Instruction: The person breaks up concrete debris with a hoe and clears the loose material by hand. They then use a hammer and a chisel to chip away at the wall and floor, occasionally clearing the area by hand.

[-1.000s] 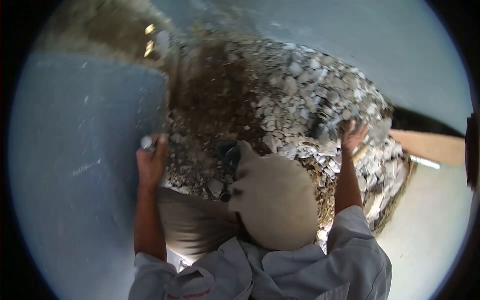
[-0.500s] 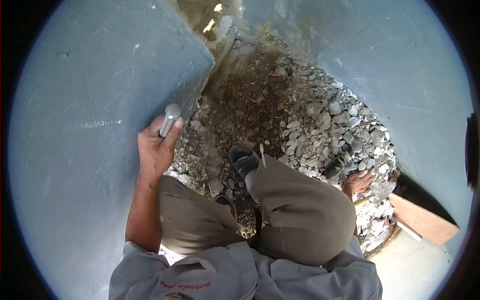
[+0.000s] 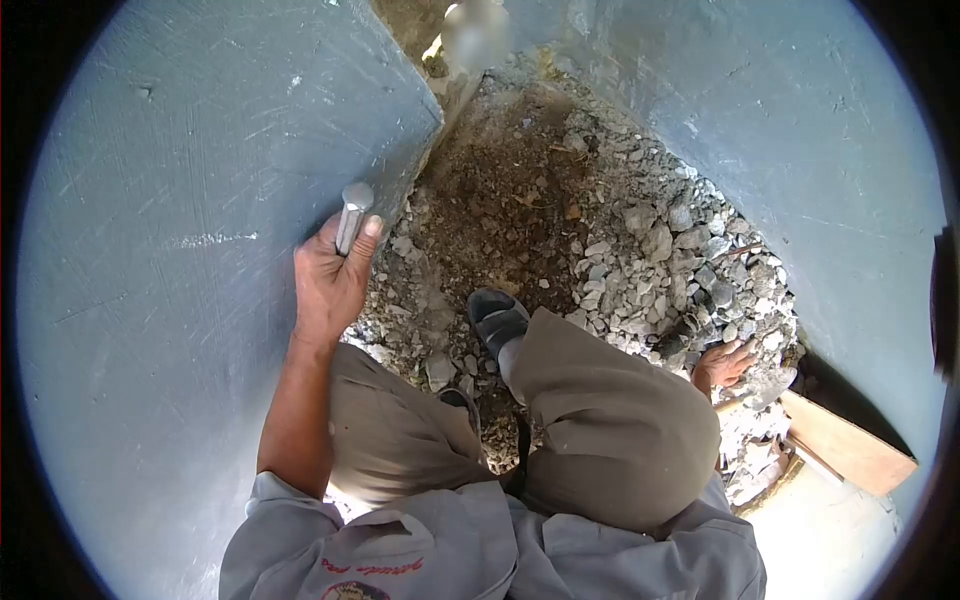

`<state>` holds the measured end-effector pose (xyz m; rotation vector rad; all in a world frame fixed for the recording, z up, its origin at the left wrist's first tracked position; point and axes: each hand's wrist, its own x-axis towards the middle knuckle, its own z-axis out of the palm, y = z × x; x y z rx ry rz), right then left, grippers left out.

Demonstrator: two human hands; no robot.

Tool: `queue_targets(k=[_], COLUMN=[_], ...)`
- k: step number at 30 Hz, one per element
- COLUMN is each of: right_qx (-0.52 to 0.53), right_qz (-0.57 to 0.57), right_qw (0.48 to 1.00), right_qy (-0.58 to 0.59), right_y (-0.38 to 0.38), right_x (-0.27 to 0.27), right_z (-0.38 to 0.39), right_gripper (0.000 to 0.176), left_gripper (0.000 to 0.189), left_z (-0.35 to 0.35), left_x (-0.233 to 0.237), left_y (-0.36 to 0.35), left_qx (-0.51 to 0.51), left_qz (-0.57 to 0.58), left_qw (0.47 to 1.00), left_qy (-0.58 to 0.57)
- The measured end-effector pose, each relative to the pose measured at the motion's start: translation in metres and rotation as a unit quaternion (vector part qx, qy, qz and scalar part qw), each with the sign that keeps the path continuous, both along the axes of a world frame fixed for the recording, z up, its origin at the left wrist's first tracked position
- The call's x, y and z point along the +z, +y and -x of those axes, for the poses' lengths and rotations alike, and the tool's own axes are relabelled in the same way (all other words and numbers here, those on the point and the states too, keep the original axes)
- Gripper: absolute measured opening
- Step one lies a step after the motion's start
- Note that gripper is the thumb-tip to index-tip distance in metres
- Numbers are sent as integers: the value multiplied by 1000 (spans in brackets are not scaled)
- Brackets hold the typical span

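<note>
1 view to go on, the head camera looking down. Which hand do we take first?

The left hand (image 3: 328, 285). Its fingers (image 3: 328, 245) are wrapped tight round a grey metal bar (image 3: 352, 208), held right at the corner edge of the grey wall (image 3: 150, 250).

How does the bar lie in our grip?

Its long axis runs along the wall's edge, pointing up the picture. The blunt top end stands out above thumb and forefinger, and the rest is hidden in the fist. We cannot tell whether it touches the wall or only comes close.

And the right hand (image 3: 722, 364)?

It is well apart, on the far side of our bent knee (image 3: 610, 430), low on the rubble (image 3: 650, 250). Its fingers lie over the stones, and we cannot tell whether they close on anything. A flat grey piece (image 3: 767, 383) lies just beside them, with a wooden board (image 3: 845, 445) beyond.

So the left is the only hand on the bar?

Yes, only the left. Between the 2 hands sits our sandalled foot (image 3: 497, 318) on loose stones, with brown soil (image 3: 500, 180) further up.
</note>
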<state>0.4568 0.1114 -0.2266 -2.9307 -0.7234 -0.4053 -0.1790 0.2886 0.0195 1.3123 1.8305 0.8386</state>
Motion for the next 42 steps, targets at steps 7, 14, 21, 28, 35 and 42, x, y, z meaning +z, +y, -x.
queue_targets(k=[7,14,21,28,35,42], right_qx=[38,39,33,28,8,1], right_qz=[-22,13,-10,5,26,25], right_qw=[999,999,999,1000,1000,1000], right_qy=[21,-4,2,-3,-4,15], right_y=[-9,-5,0,-1,-1,3], right_x=[2,12,19,14,13,17], right_z=[-13,-7,1,-5,-5,-1], right_gripper=[68,69,68,68,64,66], left_gripper=[30,30,27,27,37,40], left_z=[2,2,-17,-26,-22,-20], left_x=[-9,-5,12,42,181,165], left_y=[1,2,4,7,7,11], left_qx=[-22,-24,13,59,94,65], left_qz=[-40,-35,-46,-94,-36,-42], left_qw=[999,999,997,992,989,977], left_qy=[7,25,57,53,107,196])
